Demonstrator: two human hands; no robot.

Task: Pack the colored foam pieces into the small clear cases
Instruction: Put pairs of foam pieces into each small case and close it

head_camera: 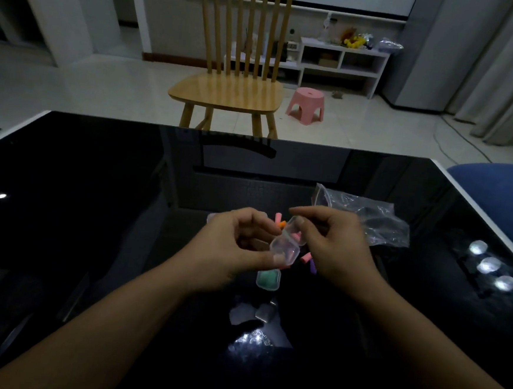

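Pinching a rounded clear plastic case (286, 245), the left hand (235, 251) steadies it; the right hand (331, 246) pinches its hinged lid, pink foam cylinders (305, 257) just beneath.

A small clear case (285, 248), hinged open, is held tilted above the table with pink foam inside. Loose pink, orange and purple foam pieces (309, 260) lie beneath; a second case (268, 279) holds green foam.

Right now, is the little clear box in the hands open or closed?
Open: the clear case has its lid swung up, with a pink foam piece inside.

Black glossy table (94, 212): plastic bag (379, 219), green-filled case (268, 279), foam pieces (308, 259).
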